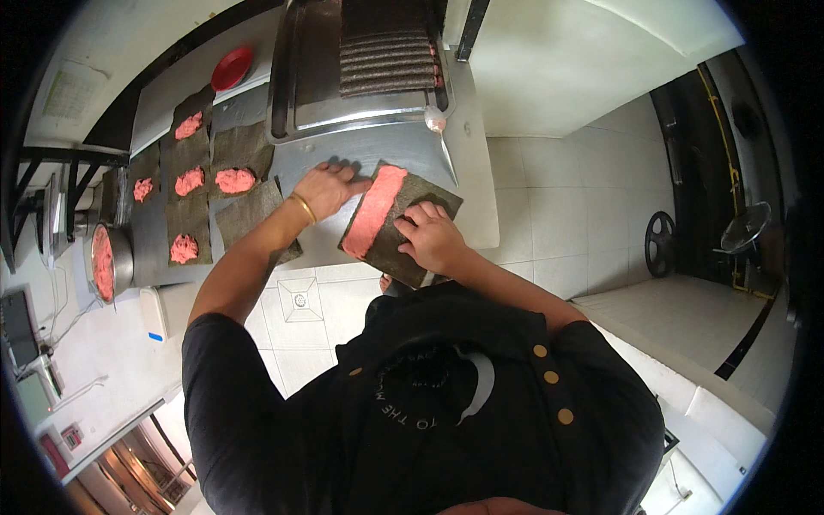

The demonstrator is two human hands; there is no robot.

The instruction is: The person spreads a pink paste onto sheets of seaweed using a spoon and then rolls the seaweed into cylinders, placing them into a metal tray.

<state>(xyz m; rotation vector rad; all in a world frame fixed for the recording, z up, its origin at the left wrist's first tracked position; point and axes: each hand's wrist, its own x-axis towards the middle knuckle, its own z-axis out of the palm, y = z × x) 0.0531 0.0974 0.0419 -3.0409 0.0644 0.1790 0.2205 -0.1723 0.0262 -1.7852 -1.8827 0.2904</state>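
A dark seaweed sheet [418,190] lies at an angle near the table's front edge. Across its left part runs a flattened strip of pink paste [375,212]. My left hand [328,190], with a gold bangle at the wrist, is at the sheet's upper left edge, fingers apart and nothing in them. On the bare right part of the sheet rests my right hand [433,239], its fingers spread and bent, fingertips close to the paste. A utensil [447,156] with a pale, pointed end and paste on its other end lies beyond the sheet.
A metal tray [296,129] at the back holds several seaweed rolls [388,64] in rows. To the left lie several seaweed sheets [249,142], most bearing paste lumps [234,180]. A steel bowl [122,257] of paste and a red dish [232,69] stand farther left.
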